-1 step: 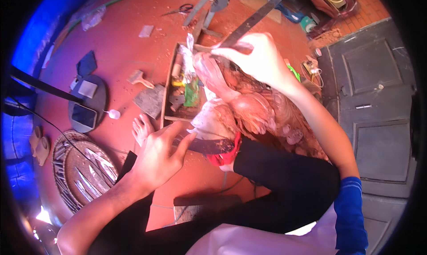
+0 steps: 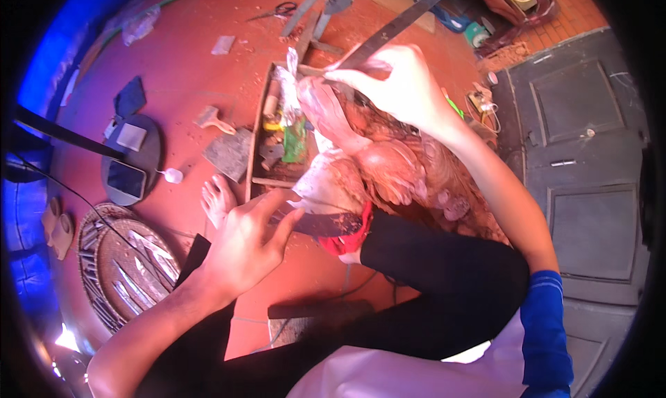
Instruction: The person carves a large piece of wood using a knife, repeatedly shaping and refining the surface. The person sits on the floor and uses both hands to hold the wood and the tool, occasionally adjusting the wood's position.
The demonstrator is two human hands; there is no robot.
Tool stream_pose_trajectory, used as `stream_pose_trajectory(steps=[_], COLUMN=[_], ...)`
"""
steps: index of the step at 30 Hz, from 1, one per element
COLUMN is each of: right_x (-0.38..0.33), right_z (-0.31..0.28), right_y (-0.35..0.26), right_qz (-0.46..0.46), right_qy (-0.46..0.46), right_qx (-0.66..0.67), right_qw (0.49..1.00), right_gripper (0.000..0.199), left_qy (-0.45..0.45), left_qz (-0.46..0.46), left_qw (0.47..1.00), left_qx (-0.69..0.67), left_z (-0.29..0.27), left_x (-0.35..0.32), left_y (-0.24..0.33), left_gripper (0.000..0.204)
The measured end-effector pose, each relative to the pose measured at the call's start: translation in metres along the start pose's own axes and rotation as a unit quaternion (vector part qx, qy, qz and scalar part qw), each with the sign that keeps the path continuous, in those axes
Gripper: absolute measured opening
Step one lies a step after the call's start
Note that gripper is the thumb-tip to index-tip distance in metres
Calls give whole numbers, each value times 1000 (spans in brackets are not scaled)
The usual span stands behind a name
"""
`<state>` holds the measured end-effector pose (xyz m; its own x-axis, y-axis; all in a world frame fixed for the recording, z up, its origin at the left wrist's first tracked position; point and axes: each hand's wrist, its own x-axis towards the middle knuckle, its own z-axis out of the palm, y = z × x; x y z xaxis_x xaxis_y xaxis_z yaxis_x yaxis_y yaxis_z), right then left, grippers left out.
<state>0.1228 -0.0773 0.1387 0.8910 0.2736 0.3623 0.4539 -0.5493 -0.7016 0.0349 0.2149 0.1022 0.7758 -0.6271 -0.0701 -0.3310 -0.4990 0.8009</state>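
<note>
Right hand grip pinches long flat metal file over reddish-brown carved wooden figure on lap, centre. Left hand grip pinches dark flat blade at figure's near side.

Left hand low, right hand extended

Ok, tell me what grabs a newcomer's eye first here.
The reddish wood carving at centre, resting against the person's knee. The right hand holds a long metal file to its top, while the left hand steadies its base. Lower left, a round woven tray holds metal tools.
</note>
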Motion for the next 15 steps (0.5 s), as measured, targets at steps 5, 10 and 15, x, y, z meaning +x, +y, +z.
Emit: stream_pose_trajectory(steps=[5,10,15], right_x=[-3,-7,-21], right_z=[-2,-13,0], right_y=[-15,-15,6], right_qz=[-3,-12,-115], right_qy=[-115,-180,-218], right_qx=[-68,-135,-200], right_qw=[991,974,948], right_gripper=[19,20,26], left_qy=[-27,82,169], left_qz=[-26,85,92], left_qw=[997,992,981], left_qx=[-65,-42,6], left_z=[8,0,17], left_x=[-11,12,83], left_y=[-16,-25,-20], left_gripper=[22,33,105])
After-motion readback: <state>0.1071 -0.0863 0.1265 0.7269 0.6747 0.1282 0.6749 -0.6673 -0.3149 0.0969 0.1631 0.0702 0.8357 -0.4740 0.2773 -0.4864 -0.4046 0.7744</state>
